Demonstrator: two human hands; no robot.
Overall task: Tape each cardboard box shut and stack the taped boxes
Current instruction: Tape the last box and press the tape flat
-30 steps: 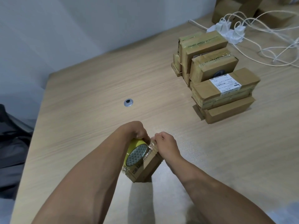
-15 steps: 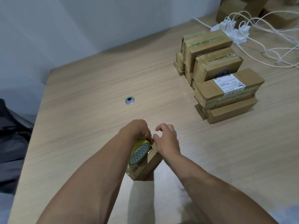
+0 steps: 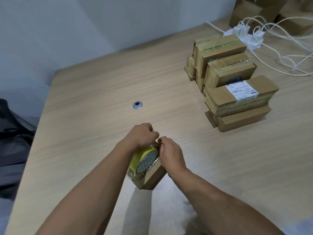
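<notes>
A small cardboard box (image 3: 149,178) stands on the wooden table (image 3: 84,133) near the front middle, with shiny clear tape along its top edge. A yellow tape roll (image 3: 144,158) lies against the box's top. My left hand (image 3: 144,135) grips the roll from above. My right hand (image 3: 171,154) is right beside it, its fingertips pinching the tape at the box's far top edge. The far end of the box is hidden behind both hands. A stack of taped boxes (image 3: 235,85) stands at the right.
A round metal grommet (image 3: 137,105) sits in the table's middle. White chargers and cables (image 3: 250,36) lie at the back right, with more cardboard boxes (image 3: 264,9) behind them. A dark bag (image 3: 13,133) lies off the table's left edge.
My right hand's fingers have closed down onto the tape at the box's far edge, and both hands now meet there. The box and roll stay in place.
</notes>
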